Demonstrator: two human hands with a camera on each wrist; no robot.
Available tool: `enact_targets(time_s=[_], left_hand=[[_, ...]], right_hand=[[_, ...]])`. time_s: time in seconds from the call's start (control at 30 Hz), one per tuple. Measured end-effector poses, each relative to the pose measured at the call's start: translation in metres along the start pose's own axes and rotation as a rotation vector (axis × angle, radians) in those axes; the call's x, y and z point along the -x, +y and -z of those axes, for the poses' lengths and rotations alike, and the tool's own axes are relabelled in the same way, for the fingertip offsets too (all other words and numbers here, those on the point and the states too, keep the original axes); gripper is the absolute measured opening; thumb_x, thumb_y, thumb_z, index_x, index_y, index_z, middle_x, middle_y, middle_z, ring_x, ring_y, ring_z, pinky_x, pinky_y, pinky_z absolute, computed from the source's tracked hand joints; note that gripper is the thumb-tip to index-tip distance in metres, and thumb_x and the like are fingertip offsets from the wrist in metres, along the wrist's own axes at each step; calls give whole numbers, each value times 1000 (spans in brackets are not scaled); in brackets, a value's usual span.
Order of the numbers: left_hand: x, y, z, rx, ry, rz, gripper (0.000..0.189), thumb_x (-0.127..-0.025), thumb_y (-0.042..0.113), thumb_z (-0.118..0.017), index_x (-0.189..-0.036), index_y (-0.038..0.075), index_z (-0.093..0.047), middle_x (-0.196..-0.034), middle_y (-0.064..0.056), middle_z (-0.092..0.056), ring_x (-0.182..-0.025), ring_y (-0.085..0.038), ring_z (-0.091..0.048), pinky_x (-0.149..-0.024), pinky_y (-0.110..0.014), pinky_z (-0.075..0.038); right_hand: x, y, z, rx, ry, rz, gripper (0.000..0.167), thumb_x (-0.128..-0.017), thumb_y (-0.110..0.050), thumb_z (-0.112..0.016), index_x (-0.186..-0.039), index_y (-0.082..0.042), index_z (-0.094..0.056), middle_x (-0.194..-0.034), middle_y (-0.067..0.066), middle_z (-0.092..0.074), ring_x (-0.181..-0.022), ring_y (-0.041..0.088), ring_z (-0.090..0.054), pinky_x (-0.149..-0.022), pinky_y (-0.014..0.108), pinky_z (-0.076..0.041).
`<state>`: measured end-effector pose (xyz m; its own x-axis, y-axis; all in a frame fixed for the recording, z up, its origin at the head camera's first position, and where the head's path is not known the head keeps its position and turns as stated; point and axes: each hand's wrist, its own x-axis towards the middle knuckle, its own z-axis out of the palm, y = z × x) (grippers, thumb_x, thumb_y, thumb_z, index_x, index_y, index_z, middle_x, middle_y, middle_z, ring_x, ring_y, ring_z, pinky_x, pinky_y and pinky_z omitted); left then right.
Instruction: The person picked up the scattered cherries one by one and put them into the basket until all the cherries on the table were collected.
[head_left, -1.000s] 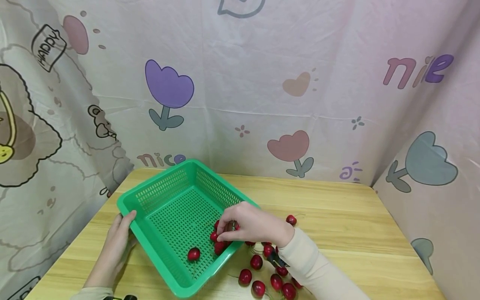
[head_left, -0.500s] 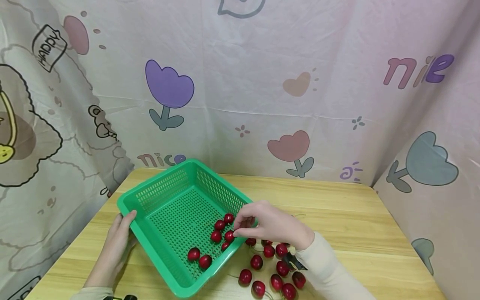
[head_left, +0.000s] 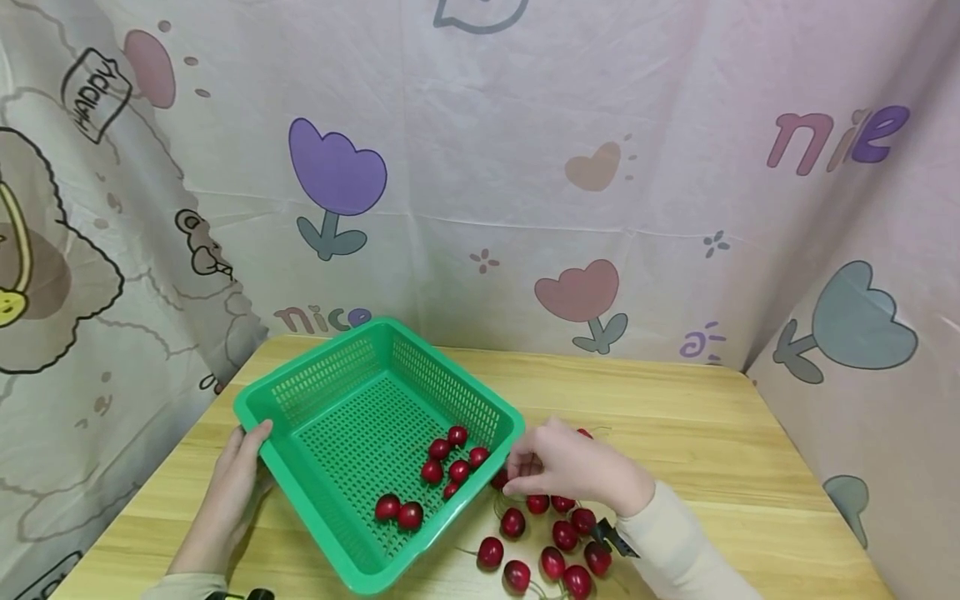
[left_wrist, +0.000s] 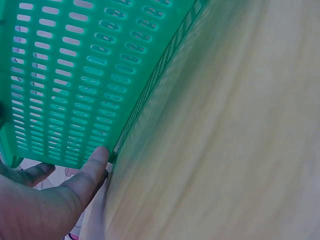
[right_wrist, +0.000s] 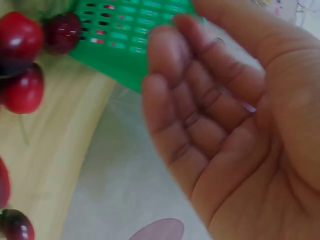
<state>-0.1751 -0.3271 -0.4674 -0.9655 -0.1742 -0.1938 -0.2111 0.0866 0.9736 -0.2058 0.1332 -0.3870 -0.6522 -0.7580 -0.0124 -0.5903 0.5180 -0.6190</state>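
A green plastic basket point(head_left: 330, 500) with perforated walls stands at an angle on the table. My left hand point(head_left: 236, 479) holds its left side, thumb at the rim; in the left wrist view a finger point(left_wrist: 90, 172) lies against the slotted wall. Inside the basket several red cherries point(head_left: 431, 472) gather toward the right side. My right hand point(head_left: 573, 467) is just outside the right rim, above loose cherries point(head_left: 513, 523), its fingers loosely bent. In the right wrist view its palm holds nothing, and a dark cherry point(right_wrist: 62, 33) sits beside the basket wall.
More cherries point(head_left: 577, 581) with thin stems lie spread over the wooden table point(head_left: 720, 467) to the right of the basket, some partly behind the right hand. A printed cloth point(head_left: 465, 150) hangs behind and at both sides of the table.
My right hand has drawn back rightward from inside the basket to the cherries on the table. More cherries show in the basket than a second ago. The left hand and basket stay put.
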Motion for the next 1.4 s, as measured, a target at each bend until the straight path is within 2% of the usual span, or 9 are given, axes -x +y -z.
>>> enact_targets(time_s=[0.4,0.57,0.63,0.8,0.87,1.1,1.2,1.23,1.4], left_hand=[[0,0,1,-13,-5,-1,86,-114,60,-38,-174,13,3,-167,-12,-23,-126,-2,-45,-92,-15,-51],[-1,4,0,-24,-3,24,87,-113,62,-37,-174,15,5,-171,-12,-18,-131,-5,-43,-105,-23,-51],[-2,6,-1,-18,-3,33,87,-113,62,-36,-174,16,6,-173,-13,-16,-132,-6,-42,-103,-22,-51],[-1,6,-2,-4,-3,25,86,-114,59,-36,-174,15,6,-170,-13,-19,-123,2,-47,-86,-11,-49],[0,6,-2,-9,-3,23,86,-114,59,-36,-174,14,6,-170,-13,-20,-121,4,-47,-86,-11,-49],[-1,4,-1,-10,-8,8,86,-114,59,-36,-173,13,5,-169,-14,-20,-130,-5,-44,-95,-15,-51],[0,1,-1,-12,-5,-14,86,-114,59,-38,-173,11,3,-168,-15,-21,-127,-3,-46,-94,-14,-52],[0,1,-1,-8,-5,-21,87,-114,59,-38,-173,10,2,-167,-15,-21,-126,-2,-47,-86,-10,-51],[0,-1,1,-10,-8,-23,87,-114,58,-38,-173,10,3,-166,-14,-22,-123,0,-46,-85,-10,-51]], right_hand=[[-10,8,-31,186,17,-47,12,-88,-22,-89,-81,-16,-81,-65,-16,-64,-56,-7,-49,-55,13,-47],[-11,8,-39,231,27,-72,14,-87,-25,-90,-81,-15,-82,-70,-13,-68,-59,-5,-53,-57,13,-48],[-12,9,-42,241,30,-82,15,-87,-26,-90,-82,-15,-82,-71,-13,-70,-60,-5,-54,-58,13,-49],[-12,10,-47,262,35,-89,17,-86,-27,-92,-81,-15,-82,-72,-11,-71,-59,-5,-54,-57,13,-49],[-12,10,-49,276,39,-89,17,-86,-26,-92,-79,-15,-81,-71,-11,-71,-59,-4,-53,-56,13,-48],[-12,13,-53,300,49,-91,22,-85,-21,-91,-71,-17,-75,-64,-14,-62,-54,-4,-48,-51,14,-44],[-13,14,-54,316,53,-88,25,-85,-19,-90,-68,-18,-72,-61,-15,-58,-53,-4,-46,-49,14,-42],[-13,15,-54,322,54,-85,25,-85,-18,-89,-67,-17,-72,-61,-15,-58,-52,-4,-45,-49,14,-42],[-11,18,-54,341,49,-92,26,-85,-14,-87,-66,-18,-70,-59,-14,-55,-49,-5,-40,-45,14,-38]])
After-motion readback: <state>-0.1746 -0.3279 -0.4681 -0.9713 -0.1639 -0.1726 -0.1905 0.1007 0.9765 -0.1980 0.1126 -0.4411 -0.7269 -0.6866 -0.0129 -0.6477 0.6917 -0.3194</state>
